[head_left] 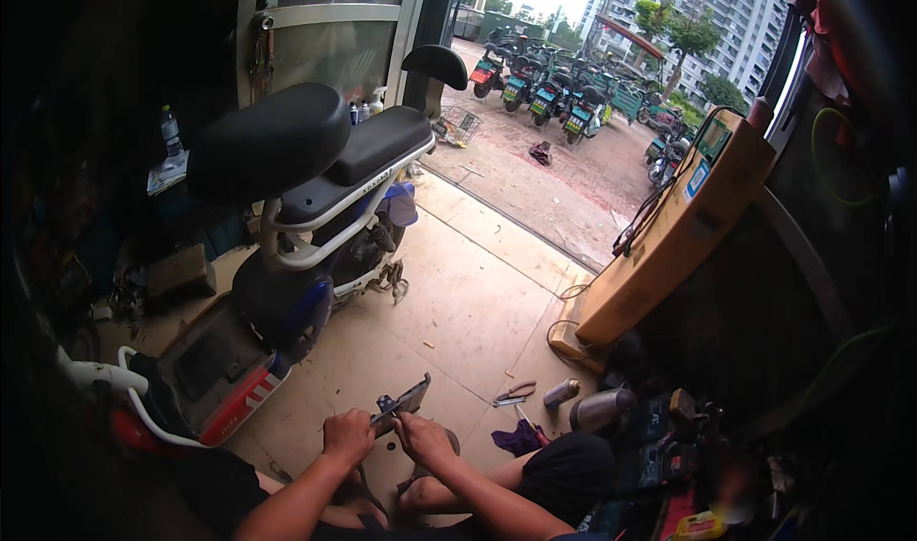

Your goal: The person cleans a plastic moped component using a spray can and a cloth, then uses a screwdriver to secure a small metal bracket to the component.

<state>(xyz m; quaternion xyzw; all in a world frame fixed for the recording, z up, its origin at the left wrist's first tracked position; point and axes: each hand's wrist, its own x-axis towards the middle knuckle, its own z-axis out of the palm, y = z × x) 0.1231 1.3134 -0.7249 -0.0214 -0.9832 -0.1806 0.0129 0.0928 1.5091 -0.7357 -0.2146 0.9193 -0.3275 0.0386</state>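
A seated person holds a flat dark grey metal bracket [406, 400] over the tiled floor [458, 321]. Its long axis slants up to the right. Left hand [348, 435] and right hand [423, 438] both closed around its lower end, equally near.

1 scooter [287, 254], 2 hands, 1 pliers [516, 391], 1 bottle [171, 132].

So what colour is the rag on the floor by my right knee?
Purple; the rag shows in the head view, lying beside the pliers.
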